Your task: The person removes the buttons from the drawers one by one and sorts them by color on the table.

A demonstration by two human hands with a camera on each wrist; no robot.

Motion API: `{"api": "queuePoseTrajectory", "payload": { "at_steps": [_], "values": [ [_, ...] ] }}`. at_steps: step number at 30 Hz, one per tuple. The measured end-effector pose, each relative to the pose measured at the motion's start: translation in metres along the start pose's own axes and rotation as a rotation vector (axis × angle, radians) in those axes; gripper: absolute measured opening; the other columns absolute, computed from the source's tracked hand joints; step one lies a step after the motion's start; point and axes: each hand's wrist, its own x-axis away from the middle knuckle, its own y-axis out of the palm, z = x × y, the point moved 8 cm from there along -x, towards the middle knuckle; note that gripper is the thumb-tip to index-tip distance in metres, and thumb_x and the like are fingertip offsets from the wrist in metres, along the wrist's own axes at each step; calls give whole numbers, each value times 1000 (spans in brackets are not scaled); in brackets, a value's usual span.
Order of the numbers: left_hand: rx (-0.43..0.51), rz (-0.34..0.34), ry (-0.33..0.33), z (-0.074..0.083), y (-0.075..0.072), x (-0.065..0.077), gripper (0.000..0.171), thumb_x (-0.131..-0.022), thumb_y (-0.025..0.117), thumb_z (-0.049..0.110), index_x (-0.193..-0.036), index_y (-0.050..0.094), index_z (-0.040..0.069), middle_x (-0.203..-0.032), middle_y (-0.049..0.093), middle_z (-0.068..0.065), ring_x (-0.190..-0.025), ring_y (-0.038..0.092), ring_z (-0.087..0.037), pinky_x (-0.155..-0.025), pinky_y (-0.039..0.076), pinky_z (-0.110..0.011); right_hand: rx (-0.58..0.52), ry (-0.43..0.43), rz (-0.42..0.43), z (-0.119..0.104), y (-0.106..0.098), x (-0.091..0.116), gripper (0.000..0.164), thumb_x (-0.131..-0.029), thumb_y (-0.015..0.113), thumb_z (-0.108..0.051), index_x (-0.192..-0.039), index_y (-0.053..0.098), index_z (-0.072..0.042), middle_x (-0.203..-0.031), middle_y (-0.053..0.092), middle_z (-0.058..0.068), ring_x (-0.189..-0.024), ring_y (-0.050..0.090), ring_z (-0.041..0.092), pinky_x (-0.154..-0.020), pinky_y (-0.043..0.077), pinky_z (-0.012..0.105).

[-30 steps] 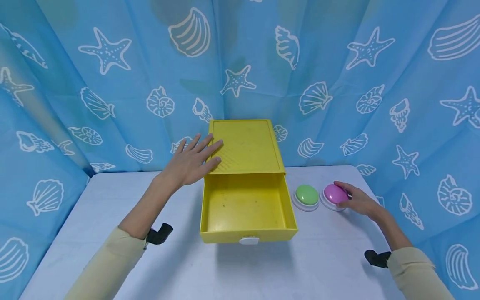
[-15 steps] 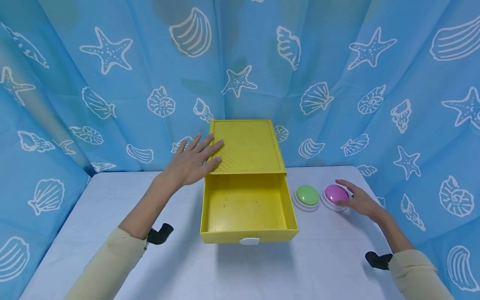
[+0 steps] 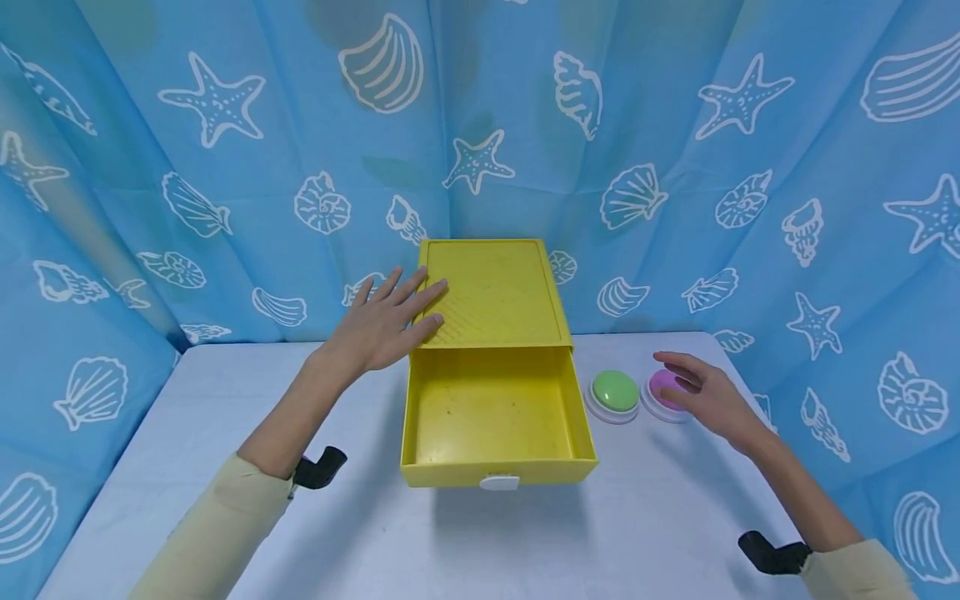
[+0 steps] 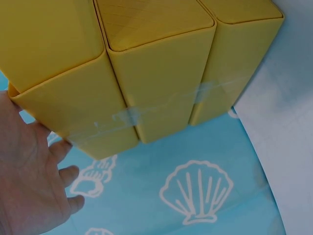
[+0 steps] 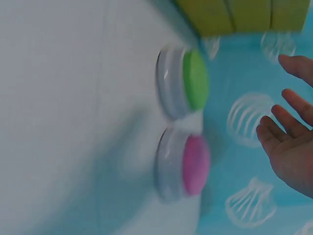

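A yellow drawer cabinet [image 3: 498,292] stands against the curtain with its top drawer [image 3: 442,475] pulled out; the drawer's inside is bare. My left hand [image 3: 378,325] rests with spread fingers on the upper left edge of the cabinet. In the left wrist view its fingers lie along the yellow casing [image 4: 161,88]. To the right sit a green push button [image 3: 615,390] and a pink push button [image 5: 196,165], both on white round bases. My right hand [image 3: 712,400] hovers over the pink one, partly covering it in the head view. Its fingers are loosely bent and hold nothing.
A white tabletop [image 3: 645,517] carries the cabinet and buttons. Behind and at both sides hangs a blue curtain [image 3: 525,192] with shell and starfish prints. The open drawer juts forward over the table, its white handle [image 3: 499,482] at the front.
My right hand has lifted off the pink button and shifted slightly, its shadow now separated on the table. My left hand and the drawer have stayed in place.
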Motion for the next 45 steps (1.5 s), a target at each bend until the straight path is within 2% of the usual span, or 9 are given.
{"api": "queuePoseTrajectory", "payload": {
  "at_steps": [3,6,11,15,22,28,34,40,45],
  "values": [
    [1,3,-1,0,0,0,61,-94,19,59,-148,17,31,-153,6,0,-138,-2,-29,-106,-4,-53,7,-40,25,-28,4,6,57,-87,63,-30,-136,42,-9,-135,44,13,-121,43,33,-85,43,31],
    [-1,7,-2,0,-1,0,61,-94,19,59,-148,17,30,-153,7,0,-138,-1,-29,-106,-4,-53,-13,-83,55,-56,7,12,54,-86,65,-29,-133,46,-11,-132,48,9,-118,48,28,-83,45,25],
    [-7,5,-2,-1,-1,0,61,-94,19,59,-148,16,30,-153,6,0,-138,-1,-29,-106,-3,-53,-69,-151,104,-98,15,26,46,-86,67,-22,-128,52,-13,-125,54,2,-112,53,19,-82,45,21],
    [-7,8,1,0,-1,1,61,-94,20,59,-148,17,30,-153,7,0,-138,-1,-29,-106,-3,-53,-127,-185,135,-123,19,38,41,-85,68,-17,-124,55,-12,-120,57,-1,-109,55,16,-82,45,20],
    [-6,10,-1,0,-1,1,60,-95,20,58,-148,17,30,-153,7,0,-138,0,-29,-106,-3,-53,-228,-253,181,-153,19,56,33,-84,67,-9,-116,59,-7,-113,58,3,-104,58,15,-82,46,26],
    [-3,4,3,0,-1,0,60,-95,21,57,-148,16,30,-153,7,-1,-138,0,-29,-106,-3,-53,-267,-299,194,-182,24,78,37,-78,71,0,-113,60,-4,-108,59,8,-101,58,18,-82,47,27],
    [-7,7,5,1,-2,0,60,-95,21,57,-148,17,29,-153,7,-1,-138,0,-30,-106,-3,-53,-263,-312,134,-203,35,93,38,-77,73,-2,-113,61,-6,-108,62,0,-102,58,16,-81,48,28],
    [-6,8,6,1,-2,0,60,-95,20,57,-148,17,29,-153,7,-1,-138,0,-30,-106,-3,-53,-327,-319,62,-214,50,104,37,-77,72,0,-111,63,-7,-107,63,4,-98,61,20,-80,49,32],
    [-7,12,-2,2,-2,0,61,-94,19,59,-148,17,30,-153,8,-1,-138,0,-30,-106,-3,-53,-365,-393,33,-219,68,110,36,-77,71,4,-111,63,-4,-106,64,10,-96,61,22,-74,51,35]
  ]
}}
